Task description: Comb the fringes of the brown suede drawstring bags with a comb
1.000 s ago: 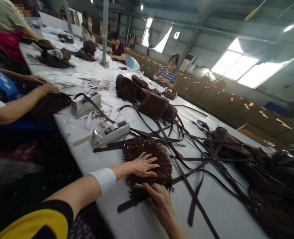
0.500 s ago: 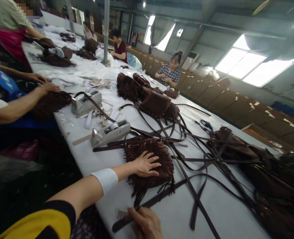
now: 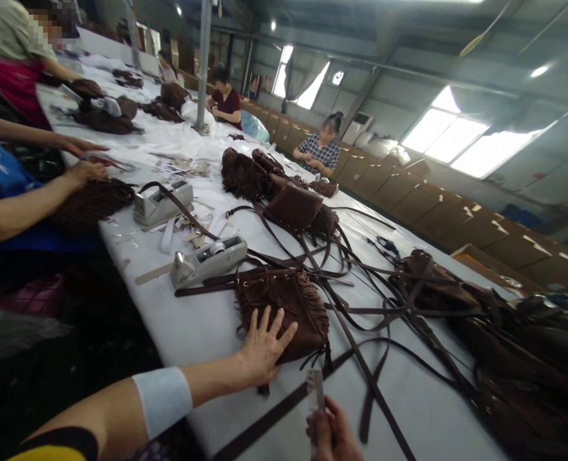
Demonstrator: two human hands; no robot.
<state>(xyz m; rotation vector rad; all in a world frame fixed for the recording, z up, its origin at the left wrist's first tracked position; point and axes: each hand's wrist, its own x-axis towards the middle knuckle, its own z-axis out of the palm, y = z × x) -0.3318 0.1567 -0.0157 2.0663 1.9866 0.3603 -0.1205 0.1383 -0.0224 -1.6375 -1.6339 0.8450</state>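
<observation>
My left hand point(image 3: 263, 346) lies with spread fingers on the lower part of a dark brown fringed bag point(image 3: 300, 307), which is flat on the white table. Just below and to the right of the bag, my right hand point(image 3: 334, 435) pinches a small, flat greyish strip point(image 3: 315, 390) that points upward. A long brown strap point(image 3: 284, 410) runs across the table between my two hands. Beyond the bag's upper left corner stands a grey tape dispenser point(image 3: 209, 259).
A second dispenser point(image 3: 162, 202) stands farther back by paper scraps. Brown bags point(image 3: 293, 205) and tangled straps occupy the middle, with more bags point(image 3: 519, 358) at right. At left, a person's hand point(image 3: 89, 173) works at another fringed bag point(image 3: 91, 202). Cartons point(image 3: 408, 198) line the far side.
My left hand has slid down the bag toward its lower edge. My right hand has moved right and up, with the greyish strip now raised. The view has shifted slightly.
</observation>
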